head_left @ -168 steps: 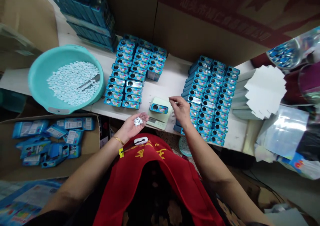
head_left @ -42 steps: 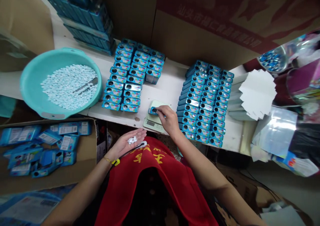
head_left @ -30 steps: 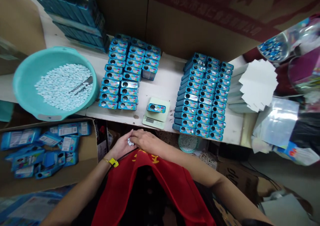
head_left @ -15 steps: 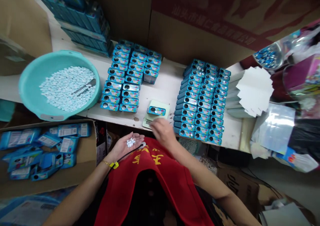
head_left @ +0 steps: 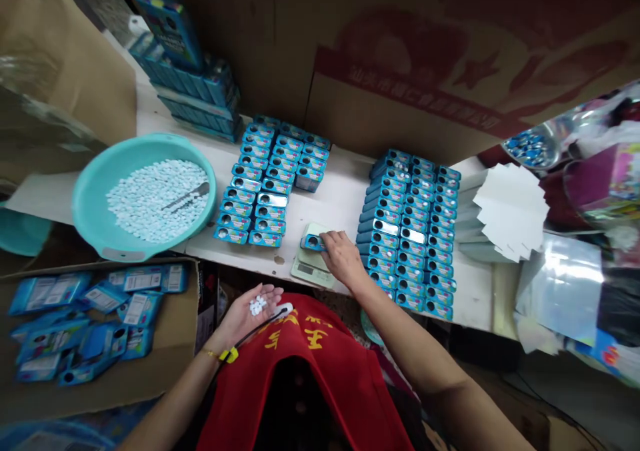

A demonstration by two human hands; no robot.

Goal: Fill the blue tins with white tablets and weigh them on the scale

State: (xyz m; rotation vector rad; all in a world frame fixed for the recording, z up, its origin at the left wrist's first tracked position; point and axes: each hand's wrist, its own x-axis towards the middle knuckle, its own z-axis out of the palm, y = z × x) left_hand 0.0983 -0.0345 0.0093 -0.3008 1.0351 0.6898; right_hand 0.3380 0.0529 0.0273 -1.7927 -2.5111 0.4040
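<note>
Taking the pale green scale [head_left: 320, 276] near the front edge of the table [head_left: 345, 184] as the middle of the clock, one blue box [head_left: 312, 242] stands on its plate, a dark round hole showing in the box's top, and the right hand [head_left: 342, 256] comes in from 4 o'clock with its fingers bent together at the box's right end; whether they pinch the box or a tablet, I cannot tell. At 8 o'clock the left hand [head_left: 247, 315] lies palm up and spread open, with a small heap of white tablets [head_left: 258, 305] on it, just beside the red apron [head_left: 310, 338] at 6 o'clock. Between 9 and 10 o'clock sits a turquoise basin [head_left: 89, 191] of more white tablets, a metal tool [head_left: 185, 198] lying on them. Packed rows of blue boxes stand on both sides: one group [head_left: 250, 221] at 11 o'clock, another [head_left: 410, 238] between 2 and 3, many of their holes dark. Beyond that second group is a stack of white card [head_left: 513, 208]. Between 8 and 9 o'clock an open carton [head_left: 167, 371] holds loose blue boxes in a jumble, and a big brown carton [head_left: 390, 38] rises behind the table at 1 o'clock
</note>
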